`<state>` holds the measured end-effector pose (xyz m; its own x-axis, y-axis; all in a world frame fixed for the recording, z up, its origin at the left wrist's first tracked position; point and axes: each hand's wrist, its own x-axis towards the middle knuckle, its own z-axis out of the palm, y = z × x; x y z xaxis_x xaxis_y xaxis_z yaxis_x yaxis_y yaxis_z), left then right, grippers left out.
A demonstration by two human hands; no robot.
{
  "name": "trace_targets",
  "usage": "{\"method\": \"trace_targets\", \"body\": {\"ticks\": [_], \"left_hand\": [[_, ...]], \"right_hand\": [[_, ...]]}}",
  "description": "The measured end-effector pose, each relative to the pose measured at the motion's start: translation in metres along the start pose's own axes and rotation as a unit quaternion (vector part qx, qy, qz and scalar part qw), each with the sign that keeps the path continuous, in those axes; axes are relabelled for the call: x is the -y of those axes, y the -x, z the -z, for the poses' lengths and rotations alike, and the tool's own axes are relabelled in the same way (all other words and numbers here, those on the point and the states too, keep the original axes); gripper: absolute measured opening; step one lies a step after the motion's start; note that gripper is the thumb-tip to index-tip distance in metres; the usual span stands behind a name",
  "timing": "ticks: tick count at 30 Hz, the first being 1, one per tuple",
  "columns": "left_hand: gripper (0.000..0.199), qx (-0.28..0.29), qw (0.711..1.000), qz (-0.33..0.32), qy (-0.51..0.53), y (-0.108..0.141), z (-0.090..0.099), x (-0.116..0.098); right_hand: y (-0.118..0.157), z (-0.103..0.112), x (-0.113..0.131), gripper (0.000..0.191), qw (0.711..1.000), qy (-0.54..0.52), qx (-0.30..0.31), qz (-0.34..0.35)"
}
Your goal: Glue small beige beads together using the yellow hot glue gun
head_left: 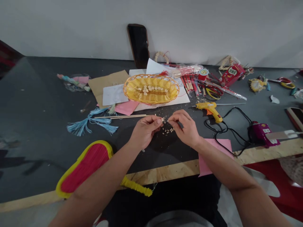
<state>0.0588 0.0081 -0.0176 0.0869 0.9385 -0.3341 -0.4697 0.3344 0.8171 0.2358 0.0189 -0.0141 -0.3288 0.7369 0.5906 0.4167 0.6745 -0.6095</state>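
My left hand (148, 127) pinches a tiny pale piece (163, 120) between thumb and forefinger. Close on its right, the fingertips of my right hand (183, 124) are pressed together on another tiny pale bit (168, 120). The two hands are slightly apart. Below them, small loose pale pieces (168, 130) lie scattered on the dark table (165, 154). Beyond my hands stands a yellow woven basket (151, 98) with several small pale clusters (153, 89) inside. Two thin sticks (127, 116) lie left of my left hand, near a blue tassel (91, 121).
A yellow glue gun (210, 110) with a black cable lies right of my hands. Scissors (214, 92) and red packets (190, 83) are behind it. A phone (138, 44) leans on the wall. A red and yellow paddle shape (87, 164) lies by my left forearm.
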Motion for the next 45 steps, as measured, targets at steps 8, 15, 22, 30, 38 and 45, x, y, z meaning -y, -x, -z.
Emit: {"method": "trace_targets", "body": {"ticks": [8,15,22,30,38,45], "left_hand": [[0.032,0.026,1.000,0.002,-0.014,0.0031,-0.0025,-0.0006],[0.032,0.040,0.999,-0.002,-0.025,0.0044,-0.0032,-0.0009],[0.033,0.041,0.999,0.002,-0.034,0.0048,-0.0037,-0.0018],[0.032,0.044,0.998,0.001,-0.035,0.0048,-0.0033,-0.0011],[0.031,0.044,0.998,-0.010,-0.049,0.0049,-0.0020,-0.0013],[0.028,0.078,0.996,-0.004,-0.042,0.0057,-0.0008,-0.0013]], "right_hand": [[0.0019,-0.0001,0.0071,0.013,1.000,0.007,0.014,-0.022],[0.0026,-0.0008,0.0067,0.013,1.000,0.011,0.012,-0.011],[0.0033,-0.0013,0.0063,0.014,1.000,0.015,0.021,-0.016],[0.0039,0.0005,0.0062,0.014,1.000,0.009,0.011,-0.013],[0.0031,-0.0009,0.0050,0.026,0.923,-0.278,0.048,-0.262],[0.0052,-0.0075,0.0025,0.037,0.792,-0.490,0.105,-0.348]]}}
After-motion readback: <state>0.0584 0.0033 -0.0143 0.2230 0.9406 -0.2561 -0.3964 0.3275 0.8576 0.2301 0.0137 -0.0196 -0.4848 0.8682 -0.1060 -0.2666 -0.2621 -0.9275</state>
